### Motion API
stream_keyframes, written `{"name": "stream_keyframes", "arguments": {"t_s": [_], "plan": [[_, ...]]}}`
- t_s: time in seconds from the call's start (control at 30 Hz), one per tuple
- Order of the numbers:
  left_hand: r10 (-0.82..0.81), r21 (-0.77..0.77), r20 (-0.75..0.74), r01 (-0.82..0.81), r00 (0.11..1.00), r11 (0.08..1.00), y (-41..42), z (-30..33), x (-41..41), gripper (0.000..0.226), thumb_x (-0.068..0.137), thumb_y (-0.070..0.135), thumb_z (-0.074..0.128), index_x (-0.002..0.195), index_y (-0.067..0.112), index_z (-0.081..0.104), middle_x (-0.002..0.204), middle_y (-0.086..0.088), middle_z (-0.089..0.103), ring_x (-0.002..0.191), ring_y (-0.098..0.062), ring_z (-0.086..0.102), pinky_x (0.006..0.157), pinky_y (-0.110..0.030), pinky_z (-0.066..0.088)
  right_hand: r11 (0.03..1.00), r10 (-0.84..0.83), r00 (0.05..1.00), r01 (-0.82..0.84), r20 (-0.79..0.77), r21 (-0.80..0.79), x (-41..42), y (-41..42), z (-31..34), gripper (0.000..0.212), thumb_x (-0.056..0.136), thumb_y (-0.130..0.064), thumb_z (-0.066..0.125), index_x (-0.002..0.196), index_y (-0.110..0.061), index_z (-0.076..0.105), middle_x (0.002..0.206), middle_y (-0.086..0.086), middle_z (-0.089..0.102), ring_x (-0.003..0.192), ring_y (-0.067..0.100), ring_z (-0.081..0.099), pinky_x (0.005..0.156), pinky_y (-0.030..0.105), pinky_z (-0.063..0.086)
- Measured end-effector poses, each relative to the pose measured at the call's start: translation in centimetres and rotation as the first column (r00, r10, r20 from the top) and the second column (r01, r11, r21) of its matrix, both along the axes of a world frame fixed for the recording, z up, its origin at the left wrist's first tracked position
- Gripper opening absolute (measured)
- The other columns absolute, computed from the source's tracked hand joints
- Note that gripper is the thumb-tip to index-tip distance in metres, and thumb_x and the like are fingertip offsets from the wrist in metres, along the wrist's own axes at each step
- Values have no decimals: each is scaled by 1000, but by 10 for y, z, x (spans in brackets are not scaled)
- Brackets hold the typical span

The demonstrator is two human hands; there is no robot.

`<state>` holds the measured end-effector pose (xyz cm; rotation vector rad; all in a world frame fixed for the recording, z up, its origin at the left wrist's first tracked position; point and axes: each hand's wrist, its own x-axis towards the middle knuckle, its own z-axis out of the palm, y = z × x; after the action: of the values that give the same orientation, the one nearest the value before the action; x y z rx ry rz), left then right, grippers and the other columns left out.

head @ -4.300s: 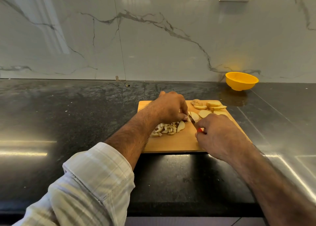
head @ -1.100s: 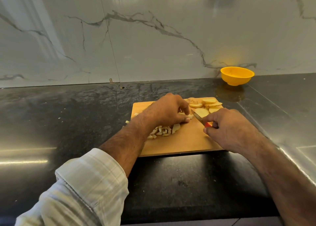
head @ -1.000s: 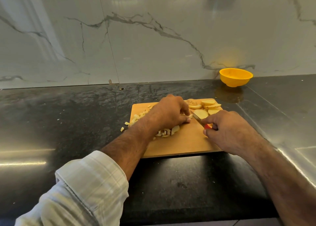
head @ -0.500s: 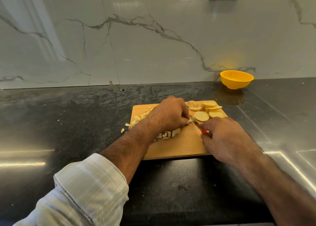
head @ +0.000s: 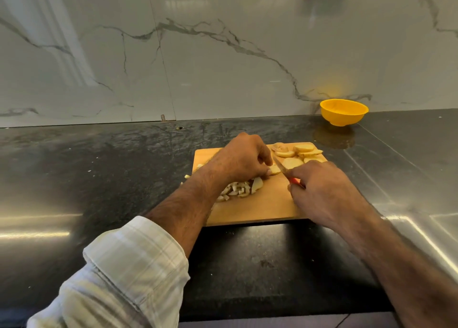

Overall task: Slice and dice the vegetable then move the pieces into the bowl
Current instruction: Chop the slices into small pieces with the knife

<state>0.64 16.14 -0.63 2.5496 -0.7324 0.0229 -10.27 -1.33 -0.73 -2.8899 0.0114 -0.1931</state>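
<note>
I see the left hand (head: 244,157) pinning a slice (head: 274,170) on the cutting board (head: 260,206), right hand (head: 322,191) gripping the knife (head: 285,171); the yellow bowl (head: 344,112) stands well apart, contents unseen.

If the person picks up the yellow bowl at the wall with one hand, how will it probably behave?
The yellow bowl looks like thin plastic and nothing shows inside it, so it is probably light and stiff. Its base looks narrow under a wide rim, so a push at the rim might tip it. On the glossy countertop it may slide easily.
</note>
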Motion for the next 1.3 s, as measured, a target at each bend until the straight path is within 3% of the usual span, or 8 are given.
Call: {"name": "stream_keyframes", "arguments": {"t_s": [0.23, 0.43, 0.57, 0.83, 1.03, 1.1, 1.23, 1.3], "plan": [[-12, 81, 33, 10, 999, 997, -9, 1, 2, 10, 88, 22, 85, 99, 22, 86, 92, 14, 78, 86, -4, 69, 89, -33, 62, 997, -29, 996, 23, -90, -70, 9, 18, 1, 24, 97, -28, 64, 120, -27, 69, 93, -6, 55, 86, 16, 53, 73, 30, 50], [-18, 53, 8, 17, 1000, 998, -4, -1, 2, 14, 89, 23, 85, 104, 23, 85, 99, 11, 79, 90, -4, 70, 89, -34, 63, 999, -32, 997, 32, -63, -9, 23, 21, 2, 31, 97, -28, 66, 128, -26, 68, 118, -1, 68, 100, 17, 59, 85, 32, 56], [4, -4, 32, -3, 999, 1000, 3, 0, 4, 23, 88, 25, 85, 110, 21, 82, 105, 7, 77, 98, -7, 66, 94, -37, 61, 1000, -16, 999, 17, 42, -11, 8, 8, 2, 26, 98, -33, 63, 122, -30, 73, 112, -6, 70, 92, 15, 57, 69, 28, 47], [-7, 58, 32, 6, 999, 998, -3, 1, 3, 9, 89, 18, 83, 97, 21, 85, 93, 10, 79, 88, -6, 70, 91, -34, 62, 995, -5, 993, -6, -117, -97, 0, 27, 7, 37, 96, -31, 66, 133, -29, 64, 118, -3, 64, 99, 17, 54, 85, 35, 58], [-21, 65, 36, 19, 999, 998, -2, 1, 3, 8, 87, 17, 85, 94, 21, 86, 89, 11, 79, 84, -4, 71, 87, -33, 63, 998, -14, 997, 8, -78, -68, 20, 35, 7, 30, 97, -27, 68, 127, -21, 68, 114, 0, 67, 104, 20, 62, 87, 33, 58], [-32, 16, 3, 32, 999, 999, 4, 1, 4, 13, 88, 18, 85, 101, 20, 85, 95, 10, 80, 86, -2, 72, 87, -29, 63, 1000, -17, 999, 17, -45, -16, 22, 27, 3, 29, 97, -28, 66, 126, -25, 71, 114, -2, 69, 100, 18, 61, 82, 32, 56], [-18, -59, 9, 18, 1000, 998, 13, 4, 6, 19, 88, 17, 85, 107, 18, 83, 101, 8, 79, 88, -1, 70, 87, -22, 59, 999, 38, 996, -36, 84, -29, 11, 12, 4, 25, 100, -31, 63, 120, -26, 76, 110, -4, 69, 88, 14, 52, 59, 22, 35], [-23, -29, 11, 24, 1000, 999, 11, 5, 4, 16, 87, 14, 85, 103, 18, 83, 95, 9, 78, 83, -2, 69, 81, -21, 57, 999, 45, 997, -44, 70, -15, 5, 12, 6, 28, 99, -32, 64, 124, -28, 74, 109, -5, 71, 87, 13, 56, 58, 21, 39]]}}
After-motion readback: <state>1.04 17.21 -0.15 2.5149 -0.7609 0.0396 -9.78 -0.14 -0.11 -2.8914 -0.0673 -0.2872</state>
